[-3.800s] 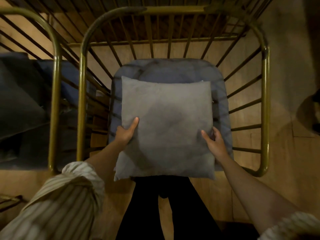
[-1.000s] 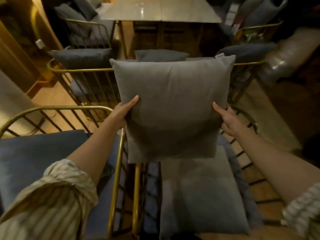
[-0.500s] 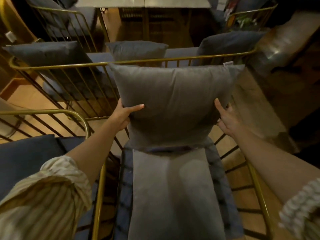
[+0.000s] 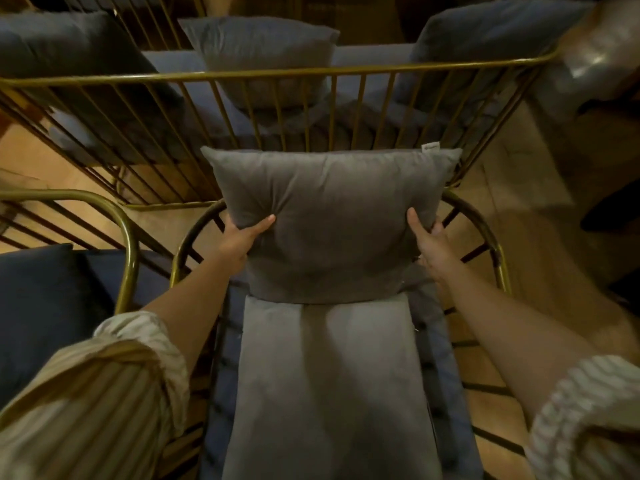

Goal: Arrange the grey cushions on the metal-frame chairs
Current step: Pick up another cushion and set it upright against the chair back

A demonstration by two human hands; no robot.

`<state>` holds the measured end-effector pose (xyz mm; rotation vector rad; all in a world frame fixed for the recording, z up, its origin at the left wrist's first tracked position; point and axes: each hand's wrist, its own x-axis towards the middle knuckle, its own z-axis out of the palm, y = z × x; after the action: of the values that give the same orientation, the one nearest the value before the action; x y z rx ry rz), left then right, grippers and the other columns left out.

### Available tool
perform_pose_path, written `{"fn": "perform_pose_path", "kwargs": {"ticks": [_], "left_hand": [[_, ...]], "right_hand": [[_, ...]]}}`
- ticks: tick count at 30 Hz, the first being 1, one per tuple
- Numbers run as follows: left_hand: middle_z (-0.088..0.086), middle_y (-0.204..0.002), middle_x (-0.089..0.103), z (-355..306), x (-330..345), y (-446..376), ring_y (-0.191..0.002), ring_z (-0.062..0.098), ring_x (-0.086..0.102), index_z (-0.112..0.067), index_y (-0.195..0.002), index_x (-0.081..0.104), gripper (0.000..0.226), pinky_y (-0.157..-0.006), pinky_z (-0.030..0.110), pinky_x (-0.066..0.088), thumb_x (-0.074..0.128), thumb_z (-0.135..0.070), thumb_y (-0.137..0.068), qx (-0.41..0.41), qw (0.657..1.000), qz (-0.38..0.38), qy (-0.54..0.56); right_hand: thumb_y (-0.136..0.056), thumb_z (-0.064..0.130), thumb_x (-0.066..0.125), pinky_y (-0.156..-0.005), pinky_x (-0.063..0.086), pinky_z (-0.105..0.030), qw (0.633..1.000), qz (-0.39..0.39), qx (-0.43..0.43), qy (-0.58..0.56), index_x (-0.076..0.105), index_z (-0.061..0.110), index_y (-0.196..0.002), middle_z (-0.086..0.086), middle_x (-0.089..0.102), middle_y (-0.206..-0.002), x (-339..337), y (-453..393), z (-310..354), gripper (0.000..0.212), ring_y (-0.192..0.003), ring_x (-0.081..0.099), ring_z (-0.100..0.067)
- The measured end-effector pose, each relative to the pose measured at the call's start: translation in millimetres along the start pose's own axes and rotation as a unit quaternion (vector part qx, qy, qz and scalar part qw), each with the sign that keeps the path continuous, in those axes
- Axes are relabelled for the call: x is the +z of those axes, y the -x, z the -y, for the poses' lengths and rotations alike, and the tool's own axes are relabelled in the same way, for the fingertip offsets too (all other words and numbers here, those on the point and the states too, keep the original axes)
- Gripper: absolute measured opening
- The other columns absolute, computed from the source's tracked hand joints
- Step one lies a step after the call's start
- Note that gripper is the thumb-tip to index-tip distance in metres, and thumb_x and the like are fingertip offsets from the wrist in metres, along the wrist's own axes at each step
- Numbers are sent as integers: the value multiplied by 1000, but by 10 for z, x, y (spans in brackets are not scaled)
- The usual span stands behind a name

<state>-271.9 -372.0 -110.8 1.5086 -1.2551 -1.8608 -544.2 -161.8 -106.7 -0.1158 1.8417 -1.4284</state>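
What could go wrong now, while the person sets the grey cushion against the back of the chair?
1. The grey cushion stands upright only in the grip of the left hand and right hand; once released, it may tip forward onto the seat pad.
2. The chair's curved back rail sits low behind it, so the top could lean backwards over it.
3. Its white tag shows at the top corner, which may look untidy.

Dim, warm yellowish light; deep shadow at upper right w/ motion blur. Wide-angle bend at frame edges. Striped sleeve (image 4: 104,393) lower left soft, out of focus.
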Motion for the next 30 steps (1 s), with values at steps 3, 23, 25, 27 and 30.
{"fn": "perform_pose_path", "kwargs": {"ticks": [3,23,25,27,30], "left_hand": [[8,-158,32,18,45,-62,-143,35,34,-32,-156,6,118,-115,55,34,86,-41,-70,-10,999,-27,-33],[16,-138,55,433,-1257,1768,-129,32,51,-9,-140,46,68,-107,42,44,77,-33,-84,0,943,-82,-323],[-3,-103,61,427,-1588,1986,-111,23,53,-21,-102,57,30,-94,33,45,78,-31,-83,11,939,-66,-337],[-6,-112,55,418,-1930,2184,-115,23,51,-14,-111,58,42,-98,35,44,78,-38,-82,14,934,-35,-355],[8,-136,56,433,-2633,2377,-124,30,54,-12,-130,54,76,-104,46,47,76,-60,-75,32,926,-21,-376]], "right_hand": [[-77,66,67,-113,36,-58,999,-28,11,29,27,26,-153,-5,39,-157,47,-91,-8,94,-142,39,-33],[-88,57,62,-113,33,-54,871,124,-120,460,24,20,-153,-11,34,-158,1008,1844,-478,85,-143,33,-38],[-85,63,61,-113,33,-57,852,169,-128,480,23,24,-153,-9,32,-160,1247,2082,-396,87,-144,33,-37],[-85,62,61,-114,33,-57,846,209,-136,472,24,25,-153,-9,32,-160,1509,2285,-348,86,-144,34,-35],[-88,59,60,-114,32,-55,837,248,-156,462,26,20,-153,-10,32,-160,2010,2675,-352,83,-144,33,-34]]}}
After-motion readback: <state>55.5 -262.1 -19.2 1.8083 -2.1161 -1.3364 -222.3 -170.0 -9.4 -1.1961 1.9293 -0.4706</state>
